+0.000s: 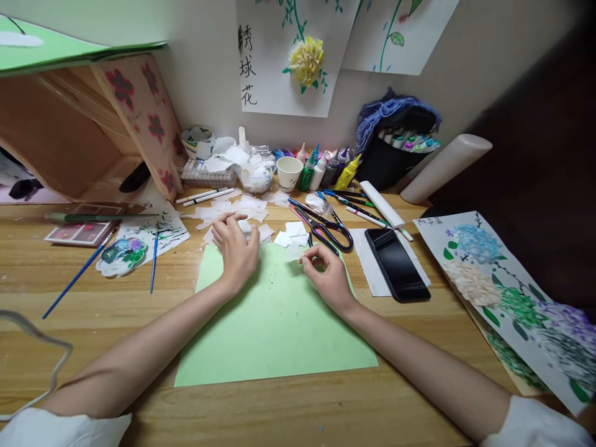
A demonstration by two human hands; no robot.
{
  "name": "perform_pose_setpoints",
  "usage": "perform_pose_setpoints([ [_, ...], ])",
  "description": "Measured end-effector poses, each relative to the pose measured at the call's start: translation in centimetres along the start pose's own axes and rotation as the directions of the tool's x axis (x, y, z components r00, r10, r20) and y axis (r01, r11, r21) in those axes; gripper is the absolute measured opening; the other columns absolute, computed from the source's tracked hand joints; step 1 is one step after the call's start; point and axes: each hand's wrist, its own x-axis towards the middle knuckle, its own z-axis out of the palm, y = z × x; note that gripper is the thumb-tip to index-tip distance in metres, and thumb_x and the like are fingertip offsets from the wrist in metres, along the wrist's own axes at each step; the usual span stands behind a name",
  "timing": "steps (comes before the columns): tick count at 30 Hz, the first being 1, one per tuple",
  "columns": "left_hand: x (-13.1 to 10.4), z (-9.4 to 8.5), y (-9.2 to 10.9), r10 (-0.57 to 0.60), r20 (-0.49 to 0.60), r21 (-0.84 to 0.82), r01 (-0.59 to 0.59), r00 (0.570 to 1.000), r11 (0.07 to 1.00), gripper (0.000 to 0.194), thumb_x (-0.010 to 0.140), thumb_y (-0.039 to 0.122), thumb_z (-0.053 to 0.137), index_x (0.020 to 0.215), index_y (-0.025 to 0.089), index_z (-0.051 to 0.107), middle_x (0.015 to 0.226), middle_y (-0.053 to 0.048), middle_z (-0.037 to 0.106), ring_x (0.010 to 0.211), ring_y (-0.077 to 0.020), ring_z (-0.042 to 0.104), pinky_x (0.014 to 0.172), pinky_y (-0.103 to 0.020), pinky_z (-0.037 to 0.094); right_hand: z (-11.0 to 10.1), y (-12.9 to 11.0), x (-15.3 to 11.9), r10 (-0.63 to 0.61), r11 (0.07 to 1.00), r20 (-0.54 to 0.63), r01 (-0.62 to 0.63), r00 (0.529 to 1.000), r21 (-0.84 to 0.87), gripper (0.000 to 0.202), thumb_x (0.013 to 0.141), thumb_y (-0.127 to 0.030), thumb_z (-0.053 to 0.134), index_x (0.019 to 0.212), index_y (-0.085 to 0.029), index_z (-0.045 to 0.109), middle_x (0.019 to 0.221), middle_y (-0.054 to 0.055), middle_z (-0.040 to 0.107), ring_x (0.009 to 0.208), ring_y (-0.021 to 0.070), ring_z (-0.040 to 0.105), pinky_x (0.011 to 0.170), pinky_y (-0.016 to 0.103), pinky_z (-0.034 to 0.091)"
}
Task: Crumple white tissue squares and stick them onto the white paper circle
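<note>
A light green sheet lies flat on the wooden table. At its upper left edge rests my left hand, fingers bent and apart over white paper scraps, with no object visible in its grasp. My right hand is at the sheet's upper right, thumb and forefinger pinched on a thin, pale paper piece. Just beyond it, small white paper squares overlap in a loose pile. Black-handled scissors lie behind my right hand.
A phone lies on white paper at the right, near a flower picture. Along the back stand a paper cup, paint bottles and a black pen bag. Brushes and a paint-covered palette lie left.
</note>
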Motion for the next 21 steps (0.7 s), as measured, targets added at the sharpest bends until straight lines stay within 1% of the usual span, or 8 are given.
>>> perform_pose_setpoints([
  [2,-0.7,-0.5,0.7,0.205,0.098,-0.039,-0.202,0.974,0.979,0.028,0.083,0.033,0.047,0.108,0.020,0.049,0.116,-0.011,0.041,0.111,-0.0269,0.038,0.093,-0.044,0.030,0.0,0.1,0.0,-0.002,1.000,0.002,0.002,1.000,0.006,0.007,0.080,-0.024,0.052,0.074,-0.019,0.053,0.074,0.000,0.056,0.072,0.0137,0.054,0.065,0.026,0.044],
  [6,-2.1,-1.1,1.7,0.556,0.410,-0.184,-0.532,0.723,0.827,0.025,0.084,0.039,0.047,0.101,0.023,0.054,0.116,-0.008,0.047,0.106,-0.0251,0.039,0.090,-0.042,0.030,0.1,0.0,0.1,-0.027,0.999,0.017,0.026,0.999,0.030,0.009,0.081,-0.026,0.052,0.075,-0.019,0.054,0.075,0.000,0.057,0.071,0.0132,0.054,0.064,0.025,0.044],
  [8,-2.4,-1.1,1.7,0.599,0.426,-0.200,-0.575,0.678,0.793,0.018,0.087,0.033,0.044,0.094,0.022,0.056,0.115,-0.007,0.049,0.106,-0.0238,0.040,0.088,-0.041,0.030,0.1,-0.1,0.1,-0.028,0.999,0.028,0.027,0.999,0.039,0.010,0.082,-0.027,0.052,0.077,-0.019,0.055,0.076,0.001,0.058,0.071,0.0135,0.055,0.063,0.025,0.044],
  [10,-2.0,-0.8,1.3,0.583,0.388,-0.171,-0.566,0.714,0.807,0.017,0.089,0.028,0.041,0.089,0.021,0.057,0.114,-0.007,0.051,0.104,-0.0230,0.041,0.086,-0.040,0.031,0.1,-0.2,0.1,-0.014,0.999,0.043,0.012,0.999,0.051,0.012,0.082,-0.028,0.051,0.083,-0.019,0.058,0.080,0.002,0.060,0.074,0.0142,0.056,0.064,0.026,0.045],
  [14,-0.1,-0.3,-0.3,0.391,0.220,0.006,-0.402,0.894,0.916,0.015,0.085,0.027,0.047,0.085,0.021,0.060,0.113,-0.009,0.053,0.102,-0.0271,0.041,0.082,-0.044,0.032,0.2,-0.1,0.1,0.016,0.996,0.068,-0.022,0.998,0.082,0.021,0.084,-0.028,0.049,0.100,-0.019,0.058,0.085,0.004,0.062,0.080,0.0159,0.059,0.068,0.028,0.047],
  [16,0.7,-0.1,-1.0,0.298,0.161,0.100,-0.316,0.941,0.944,0.013,0.082,0.026,0.051,0.089,0.022,0.062,0.116,-0.011,0.051,0.106,-0.0317,0.038,0.084,-0.049,0.030,0.2,-0.1,0.1,0.017,0.997,0.079,-0.023,0.997,0.076,0.022,0.084,-0.027,0.048,0.102,-0.019,0.058,0.086,0.004,0.063,0.082,0.0161,0.059,0.070,0.029,0.047],
  [19,1.0,-0.2,-1.2,0.232,0.089,0.126,-0.242,0.969,0.962,0.030,0.080,0.029,0.054,0.109,0.022,0.057,0.126,-0.013,0.043,0.110,-0.0334,0.036,0.086,-0.048,0.031,0.1,-0.1,0.1,0.022,0.999,0.084,-0.024,0.996,0.024,0.022,0.084,-0.025,0.047,0.100,-0.019,0.060,0.089,0.005,0.063,0.083,0.0164,0.060,0.074,0.031,0.046],
  [21,0.6,-0.2,-0.7,0.329,0.152,0.080,-0.344,0.932,0.936,0.027,0.083,0.031,0.051,0.108,0.025,0.057,0.125,-0.011,0.044,0.110,-0.0305,0.037,0.086,-0.045,0.031,0.1,-0.1,0.2,0.022,1.000,0.089,-0.022,0.996,-0.010,0.021,0.084,-0.024,0.047,0.099,-0.019,0.061,0.092,0.006,0.063,0.085,0.0170,0.059,0.075,0.032,0.046],
])
